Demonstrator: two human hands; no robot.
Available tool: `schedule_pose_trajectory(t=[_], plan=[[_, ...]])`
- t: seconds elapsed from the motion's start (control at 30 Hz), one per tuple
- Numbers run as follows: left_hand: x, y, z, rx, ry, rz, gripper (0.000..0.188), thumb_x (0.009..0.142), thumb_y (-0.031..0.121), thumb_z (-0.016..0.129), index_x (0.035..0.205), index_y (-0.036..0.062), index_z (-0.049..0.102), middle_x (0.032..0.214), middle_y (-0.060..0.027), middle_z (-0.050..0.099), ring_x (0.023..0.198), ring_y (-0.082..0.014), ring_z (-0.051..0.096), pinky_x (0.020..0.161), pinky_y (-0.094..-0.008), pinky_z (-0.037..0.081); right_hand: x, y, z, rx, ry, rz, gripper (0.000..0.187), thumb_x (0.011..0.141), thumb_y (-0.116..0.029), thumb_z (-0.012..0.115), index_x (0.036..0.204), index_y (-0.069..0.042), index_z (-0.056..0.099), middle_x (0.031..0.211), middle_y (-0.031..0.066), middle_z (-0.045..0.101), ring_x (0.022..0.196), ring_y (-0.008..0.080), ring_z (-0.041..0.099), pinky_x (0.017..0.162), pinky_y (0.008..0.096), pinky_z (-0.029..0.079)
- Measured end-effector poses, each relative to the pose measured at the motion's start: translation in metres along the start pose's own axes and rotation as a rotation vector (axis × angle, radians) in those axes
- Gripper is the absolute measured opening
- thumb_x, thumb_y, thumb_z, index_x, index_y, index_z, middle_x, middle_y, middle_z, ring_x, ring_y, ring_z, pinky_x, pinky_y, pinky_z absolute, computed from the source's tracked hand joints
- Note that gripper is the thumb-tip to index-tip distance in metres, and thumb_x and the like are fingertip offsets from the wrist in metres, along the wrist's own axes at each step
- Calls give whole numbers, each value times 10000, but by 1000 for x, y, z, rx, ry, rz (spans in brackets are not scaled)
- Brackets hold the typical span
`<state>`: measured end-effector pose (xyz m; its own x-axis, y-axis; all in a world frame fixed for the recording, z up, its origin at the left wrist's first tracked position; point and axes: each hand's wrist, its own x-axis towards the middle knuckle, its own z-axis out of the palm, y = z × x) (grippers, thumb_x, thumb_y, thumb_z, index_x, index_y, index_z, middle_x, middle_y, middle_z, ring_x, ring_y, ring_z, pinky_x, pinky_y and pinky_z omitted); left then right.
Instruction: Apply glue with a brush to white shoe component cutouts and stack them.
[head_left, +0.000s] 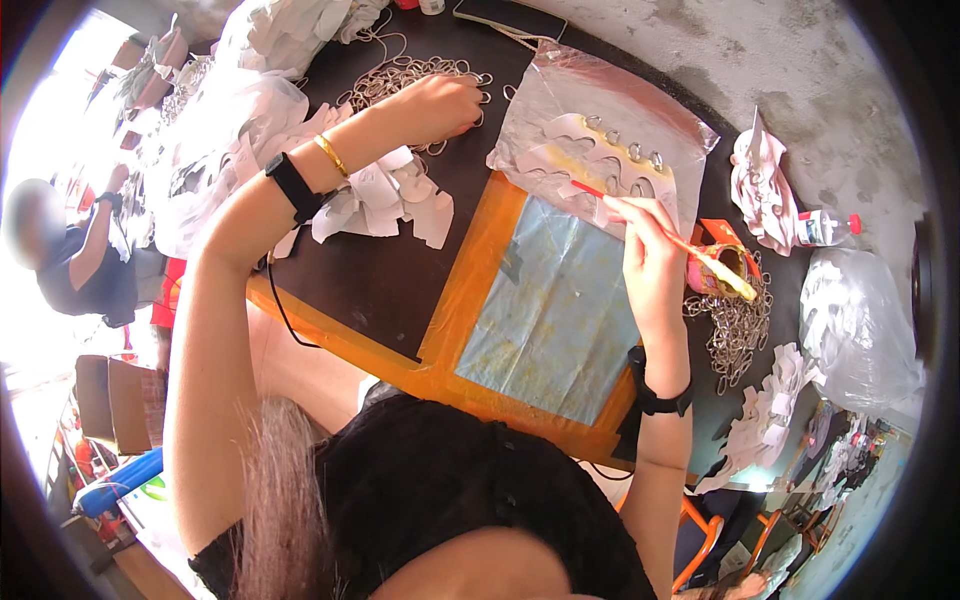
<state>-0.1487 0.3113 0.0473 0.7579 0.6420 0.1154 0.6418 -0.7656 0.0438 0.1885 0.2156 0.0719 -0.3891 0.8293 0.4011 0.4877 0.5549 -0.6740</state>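
Observation:
My left hand (448, 106) reaches over a pile of oval metal rings (402, 76) at the back of the table. Its fingers are curled closed, with a small ring showing at the fingertips. My right hand (650, 235) grips a thin brush (690, 250) with a red handle; its bristle end is coated in yellow and points right, beside an open, yellow-smeared pot (735, 262). Between my hands, a clear plastic sheet (540, 90) carries white scalloped strips (600, 160) with yellow smears. Several metal rings (635, 153) sit along the upper strip's edge.
White cut pieces (400, 195) lie under my left forearm. A blue sheet (550, 310) framed in orange tape covers the near table. At right are more rings (740, 330), a red-capped bottle (825, 228) and a plastic bag (860, 320). Another person (85, 255) is at far left.

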Motion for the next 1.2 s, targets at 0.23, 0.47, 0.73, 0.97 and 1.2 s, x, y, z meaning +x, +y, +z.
schedule_pose_trajectory(t=[0.23,0.47,0.73,0.97,1.2], plan=[[0,2,6,-58,-46,-90,120,800,101,671,802,0,606,844,-116,589,859,-303,604,780,-397,512,1,-11,2,24,-8,75,305,843,136,546,1089,-10,654,1000,112,636,898,243,667,783,327,523],[12,11,6,-64,55,-281,110,722,69,632,783,5,568,823,-141,558,805,-337,596,725,-411,507,-2,-12,3,-15,-21,17,349,814,135,566,1111,-30,647,1032,119,632,934,290,658,797,343,524],[62,29,-39,-341,35,-283,162,761,94,673,834,-7,568,721,-149,627,656,-252,627,647,-315,505,0,-10,4,50,22,22,367,793,197,504,1065,2,653,999,115,633,902,255,651,780,316,509],[121,60,-22,-546,-83,-110,145,757,93,670,815,-7,583,704,-105,623,658,-233,626,653,-334,506,0,-10,5,44,27,26,372,781,211,509,1054,2,652,988,106,631,894,257,652,759,315,509],[144,50,-15,-571,-199,36,122,795,99,624,877,10,639,793,-84,654,750,-201,630,685,-332,508,1,-12,2,79,22,54,359,784,206,523,1047,0,655,981,113,635,904,267,655,771,323,516]])
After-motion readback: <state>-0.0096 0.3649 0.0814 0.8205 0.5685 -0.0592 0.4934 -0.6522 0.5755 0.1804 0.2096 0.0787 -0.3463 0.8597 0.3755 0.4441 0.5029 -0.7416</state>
